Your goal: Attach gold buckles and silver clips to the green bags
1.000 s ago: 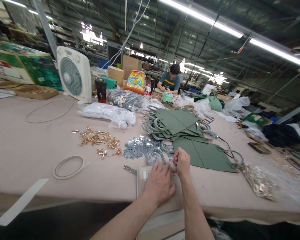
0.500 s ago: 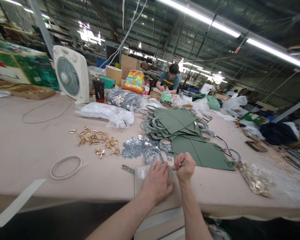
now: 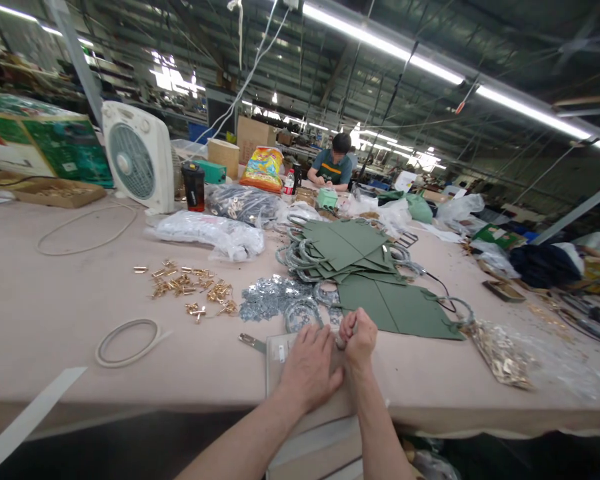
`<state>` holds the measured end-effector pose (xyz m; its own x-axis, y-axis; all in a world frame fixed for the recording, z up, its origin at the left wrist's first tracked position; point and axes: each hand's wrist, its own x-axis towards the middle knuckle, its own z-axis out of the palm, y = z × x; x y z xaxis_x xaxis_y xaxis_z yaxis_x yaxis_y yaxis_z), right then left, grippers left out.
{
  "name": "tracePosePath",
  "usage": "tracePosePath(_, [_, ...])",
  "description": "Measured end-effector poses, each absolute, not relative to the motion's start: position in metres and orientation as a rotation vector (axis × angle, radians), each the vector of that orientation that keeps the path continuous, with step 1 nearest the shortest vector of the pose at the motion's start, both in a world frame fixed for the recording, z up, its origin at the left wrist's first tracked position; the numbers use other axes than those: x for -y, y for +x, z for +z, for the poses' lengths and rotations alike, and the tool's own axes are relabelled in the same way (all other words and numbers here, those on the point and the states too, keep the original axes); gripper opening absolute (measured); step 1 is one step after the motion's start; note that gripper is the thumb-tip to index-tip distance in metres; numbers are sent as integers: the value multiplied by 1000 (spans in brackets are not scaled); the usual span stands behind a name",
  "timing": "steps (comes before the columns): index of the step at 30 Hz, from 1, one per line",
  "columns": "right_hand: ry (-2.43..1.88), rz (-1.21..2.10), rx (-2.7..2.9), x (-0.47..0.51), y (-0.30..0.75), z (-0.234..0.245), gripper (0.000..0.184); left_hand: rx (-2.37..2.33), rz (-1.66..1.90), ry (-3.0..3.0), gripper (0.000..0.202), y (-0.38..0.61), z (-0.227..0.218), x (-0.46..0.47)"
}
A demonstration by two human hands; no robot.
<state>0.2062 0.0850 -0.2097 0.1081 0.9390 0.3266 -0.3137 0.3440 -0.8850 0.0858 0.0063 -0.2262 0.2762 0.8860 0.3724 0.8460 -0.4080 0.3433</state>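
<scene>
Moved: the right hand (image 3: 359,337) has slid back in since half a second ago and is now tight against the left hand's fingertips. The left hand (image 3: 307,367) hasn't budged.
Left grip: palm down, fingers spread, pressing the pale board (image 3: 279,357) flat.
Right grip: curled tight, thumb and forefinger pinching a small piece (image 3: 341,344), too tiny to identify. It sits at the board's far end, between both hands.
Risk: if the pinch slips, that piece could vanish into the silver parts (image 3: 270,303) just beyond.
Second risk: the board seems to overhang the table (image 3: 55,300), so easing the palm off could tip it.
Edges: the near table edge runs right under both wrists.
Room: open cloth to the left up to the white loop (image 3: 127,341). The green panels (image 3: 395,310) crowd the right, and a metal clip (image 3: 253,343) lies just beside the board.
</scene>
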Motion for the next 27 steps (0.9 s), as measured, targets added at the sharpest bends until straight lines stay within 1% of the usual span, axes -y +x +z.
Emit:
tracePosePath(6, [-645, 985, 782, -66, 216, -220, 41, -1653, 848, 2437, 68, 84, -233, -6])
tracePosePath(11, [-713, 934, 806, -51, 211, -231, 40, -1575, 965, 2356, 77, 82, -235, -6])
tracePosePath(14, [-768, 944, 867, -52, 210, -236, 40, -1498, 1063, 2237, 78, 73, -232, -6])
tracePosePath(17, [-758, 936, 879, -53, 210, -238, 40, -1449, 1126, 2145, 68, 55, -223, -6])
tracePosePath(23, [-766, 919, 889, -51, 208, -237, 41, -1446, 1060, 2164, 35, 17, -211, -1])
tracePosePath(27, [-763, 913, 902, -50, 207, -234, 40, -1424, 1093, 2185, 24, 16, -215, 1])
